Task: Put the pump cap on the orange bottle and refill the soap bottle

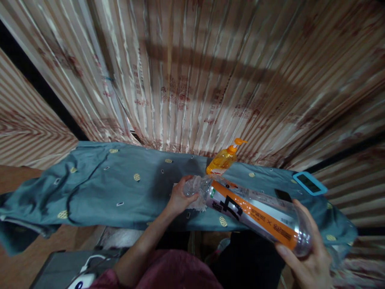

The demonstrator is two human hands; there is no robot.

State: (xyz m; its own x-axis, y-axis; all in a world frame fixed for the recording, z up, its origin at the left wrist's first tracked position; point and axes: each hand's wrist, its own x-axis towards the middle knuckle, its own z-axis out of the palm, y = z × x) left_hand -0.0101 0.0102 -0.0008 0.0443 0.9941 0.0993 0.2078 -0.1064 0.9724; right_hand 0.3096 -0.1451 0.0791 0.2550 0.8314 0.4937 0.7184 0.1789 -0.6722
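A large clear plastic bottle (255, 212) with an orange and silver label lies tilted across both my hands, its neck to the left and its base to the right. My left hand (180, 198) is closed round the neck end, where I cannot tell whether a cap is on. My right hand (313, 253) grips the base, thumb on the near side and fingers on the far side. Beneath the neck, a whitish crumpled thing (197, 205) rests on the cloth, partly hidden. Just behind the bottle stands a pump bottle (221, 161) of orange-yellow liquid.
A blue-green cloth (99, 180) with a pineapple pattern covers the narrow table. On its right are a blue-framed tablet-like board (309, 183) and a dark flat object (282, 195). Striped curtains (180, 80) hang behind. A white device (82, 281) with a cable sits at lower left.
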